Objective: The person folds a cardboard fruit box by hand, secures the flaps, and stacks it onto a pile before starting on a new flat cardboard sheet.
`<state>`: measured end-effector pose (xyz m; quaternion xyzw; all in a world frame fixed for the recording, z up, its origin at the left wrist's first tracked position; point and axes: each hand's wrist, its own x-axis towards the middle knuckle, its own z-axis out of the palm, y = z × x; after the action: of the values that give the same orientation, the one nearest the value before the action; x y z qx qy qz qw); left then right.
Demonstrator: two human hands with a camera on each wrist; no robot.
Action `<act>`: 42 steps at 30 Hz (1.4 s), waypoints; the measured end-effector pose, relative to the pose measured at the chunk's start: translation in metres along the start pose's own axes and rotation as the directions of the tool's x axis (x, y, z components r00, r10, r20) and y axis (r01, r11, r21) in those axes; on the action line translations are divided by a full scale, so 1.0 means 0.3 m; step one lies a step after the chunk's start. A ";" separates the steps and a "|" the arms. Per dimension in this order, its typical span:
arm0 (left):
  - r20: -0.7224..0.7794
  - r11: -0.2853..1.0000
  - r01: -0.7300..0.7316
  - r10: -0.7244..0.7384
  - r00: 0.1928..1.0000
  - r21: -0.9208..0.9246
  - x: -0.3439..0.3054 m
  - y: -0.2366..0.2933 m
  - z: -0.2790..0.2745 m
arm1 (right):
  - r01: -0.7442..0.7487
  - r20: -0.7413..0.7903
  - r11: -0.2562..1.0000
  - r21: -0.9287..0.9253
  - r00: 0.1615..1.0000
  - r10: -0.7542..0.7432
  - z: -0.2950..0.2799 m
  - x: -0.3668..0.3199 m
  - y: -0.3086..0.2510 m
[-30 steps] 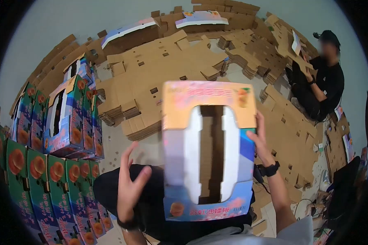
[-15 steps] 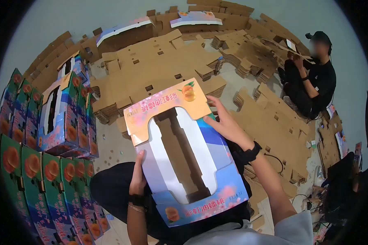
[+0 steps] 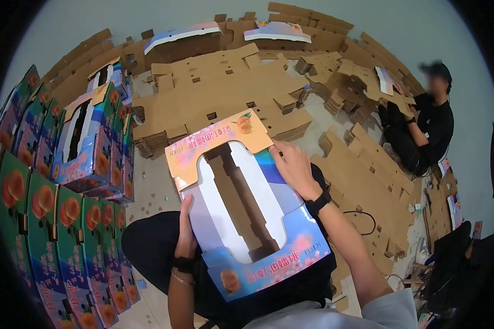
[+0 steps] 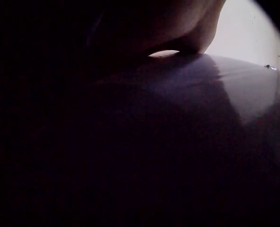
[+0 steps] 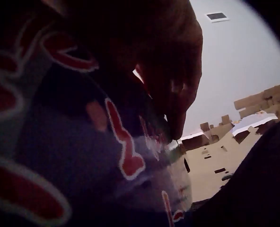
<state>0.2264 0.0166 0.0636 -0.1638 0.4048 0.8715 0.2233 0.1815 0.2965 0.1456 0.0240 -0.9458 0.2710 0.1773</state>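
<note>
A printed cardboard fruit box (image 3: 206, 214), with peaches and pink blossoms on its end flaps, lies tilted over the person's lap. Its long white-edged opening faces up and shows the brown inside. At its left side my left hand (image 3: 186, 230) presses, thumb along the upper edge and the other fingers hidden. My right hand (image 3: 295, 167) grips the far right corner, fingers bent over the edge. In the dark left wrist view, the left hand (image 4: 178, 28) lies against the smooth box wall. Beside red lettering, the fingers (image 5: 178, 90) of the right hand reach along the box in the right wrist view.
Finished peach boxes (image 3: 68, 241) stand in rows on the left. Stacks of flat brown cardboard (image 3: 203, 93) cover the floor ahead, with more sheets (image 3: 368, 192) to the right. Another person (image 3: 422, 126) sits at the right with a cardboard piece. A black cable (image 3: 362, 213) loops beside my right forearm.
The box has come down and turned aslant onto the lap. The left hand, apart from it a second ago, now touches its left side. The right hand has shifted along the far right edge.
</note>
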 end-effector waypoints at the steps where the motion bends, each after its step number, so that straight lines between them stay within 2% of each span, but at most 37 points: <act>1: -0.004 1.000 -0.004 0.004 1.000 -0.002 -0.001 -0.002 -0.001 | 0.077 -0.059 0.997 -0.003 0.995 -0.077 0.004 0.007 -0.001; 4: 0.027 1.000 -0.022 0.023 0.999 -0.020 0.007 -0.004 -0.005 | 0.061 0.008 0.994 -0.090 0.998 -0.061 -0.002 0.027 -0.005; 6: 0.014 0.996 -0.086 0.086 0.996 0.017 0.009 -0.007 -0.004 | 0.059 -0.003 0.995 -0.084 0.998 -0.059 -0.012 0.030 -0.014; 8: 0.027 0.997 -0.073 0.073 0.997 0.012 0.007 -0.005 -0.010 | 0.048 -0.012 0.995 -0.086 0.999 -0.049 -0.009 0.032 -0.022; 10: 0.016 0.998 -0.056 0.055 0.998 0.031 0.011 -0.008 -0.005 | 0.073 -0.074 0.986 -0.150 0.994 -0.084 -0.008 0.034 -0.015; 14: 0.009 0.997 -0.067 0.067 0.998 0.041 0.006 -0.013 0.010 | 0.101 -0.046 0.958 -0.268 0.992 -0.118 -0.014 0.039 -0.008; 16: 0.028 0.996 -0.071 0.070 0.997 0.044 0.005 -0.013 0.015 | 0.202 -0.138 0.933 -0.297 0.958 -0.251 -0.012 0.053 0.006; 17: 0.027 0.997 -0.070 0.069 0.997 0.045 0.017 -0.026 0.005 | 0.200 -0.138 0.934 -0.296 0.959 -0.249 -0.028 0.072 0.024; 19: 0.021 0.989 -0.121 0.120 0.993 0.080 0.048 -0.066 -0.017 | 0.494 -0.191 0.824 -0.276 0.813 -0.551 -0.098 0.107 0.091; 20: 0.033 0.987 -0.104 0.101 0.994 0.126 0.045 -0.069 -0.013 | 0.493 -0.185 0.824 -0.278 0.815 -0.550 -0.144 0.110 0.087; 22: 0.005 0.990 -0.100 0.100 0.995 0.096 0.033 -0.067 0.012 | 0.272 -0.107 0.957 -0.098 0.953 -0.282 -0.275 0.091 0.041; 23: 0.015 0.996 -0.084 0.083 0.996 0.034 0.034 -0.063 0.018 | 0.268 -0.105 0.958 -0.104 0.955 -0.279 -0.323 0.061 0.039; 24: 0.026 0.997 -0.068 0.069 0.997 -0.029 0.040 -0.058 0.022 | 0.196 0.155 0.978 -0.074 0.971 -0.182 -0.362 0.009 0.039; 25: 0.102 0.998 -0.041 0.045 0.994 -0.043 0.046 -0.046 0.014 | 0.116 0.409 0.991 -0.067 0.909 -0.079 -0.381 -0.047 0.034; 26: 0.095 0.998 -0.012 0.017 0.995 -0.055 0.056 -0.039 0.003 | 0.204 0.466 0.968 0.143 0.850 -0.248 -0.378 -0.112 0.025; 27: 0.091 0.998 -0.004 0.009 0.996 -0.058 0.057 -0.037 -0.002 | 0.209 0.410 0.943 0.260 0.860 -0.304 -0.368 -0.178 0.003; 30: 0.064 0.999 0.001 0.002 0.998 -0.041 0.018 -0.017 0.014 | 0.065 0.388 0.942 0.330 0.900 -0.199 -0.342 -0.315 0.004; 32: 0.047 1.000 -0.001 0.002 0.999 -0.022 0.006 -0.024 0.016 | 0.052 0.389 0.919 0.391 0.895 -0.216 -0.311 -0.360 0.016; 34: 0.024 0.996 -0.050 0.048 0.999 0.068 0.001 -0.028 -0.008 | 0.005 0.379 0.933 0.360 0.913 -0.151 -0.304 -0.383 -0.008; 36: 0.016 0.994 -0.040 0.039 0.999 0.098 0.002 -0.033 -0.022 | -0.001 0.503 0.965 0.263 0.854 -0.136 -0.314 -0.378 -0.027; 37: 0.009 0.992 -0.035 0.034 0.999 0.125 0.000 -0.032 -0.026 | -0.002 0.501 0.966 0.260 0.855 -0.133 -0.308 -0.378 -0.019; 39: 0.035 0.992 -0.038 0.034 0.999 0.117 -0.006 -0.027 -0.030 | -0.054 0.564 0.875 0.481 0.783 -0.262 -0.297 -0.369 0.012; 40: 0.055 0.993 -0.041 0.035 0.998 0.111 -0.007 -0.026 -0.026 | -0.052 0.566 0.877 0.477 0.782 -0.262 -0.306 -0.360 0.007; 42: 0.059 0.994 -0.025 0.019 0.998 0.106 0.000 -0.021 -0.036 | -0.135 0.622 0.808 0.573 0.714 -0.322 -0.321 -0.357 -0.016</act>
<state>0.2309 0.0117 0.0531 -0.1220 0.4461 0.8553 0.2336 0.3133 0.3373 0.1868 0.2273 -0.8090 0.5068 -0.1921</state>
